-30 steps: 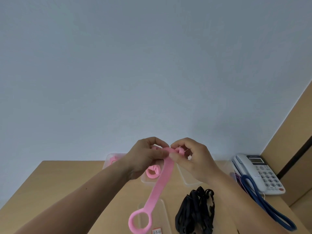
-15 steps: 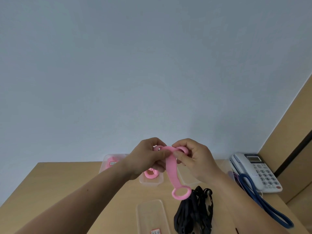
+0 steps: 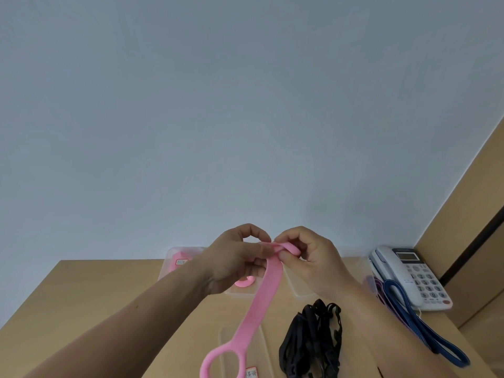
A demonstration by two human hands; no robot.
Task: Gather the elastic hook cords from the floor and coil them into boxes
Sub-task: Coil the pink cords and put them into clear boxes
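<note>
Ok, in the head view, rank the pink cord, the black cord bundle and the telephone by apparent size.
1. pink cord: longest span, but nearest the camera.
2 and 3. black cord bundle and telephone look about alike; not ranked.

I hold both hands raised in front of me, close together, with the fingertips almost meeting. My left hand [image 3: 234,259] has its fingers curled and it grips the pink band [image 3: 268,290] near the top. My right hand [image 3: 311,257] also has curled fingers, and it pinches the folded end of the same band. My two bare forearms come from the lower corners toward the middle.
</note>
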